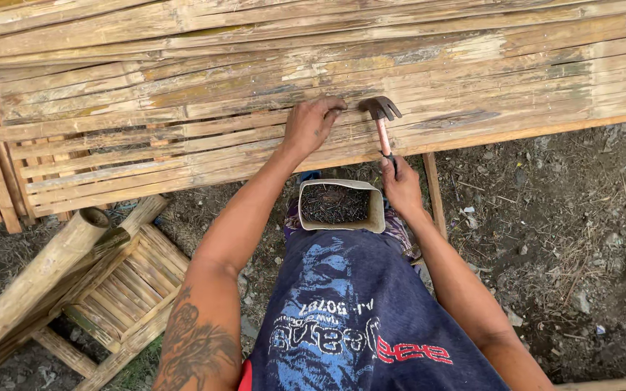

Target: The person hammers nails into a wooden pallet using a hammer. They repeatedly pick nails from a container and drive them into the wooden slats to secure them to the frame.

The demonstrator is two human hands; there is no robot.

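A claw hammer (381, 116) is resting head-down on the weathered bamboo-slat panel (182, 108), the right hand (402, 186) curling shut around its handle, the left hand (313, 123) pressing bent fingertips onto the slats beside it, a box of nails (337, 205) sitting below, over bare littered dirt ground (559, 232).
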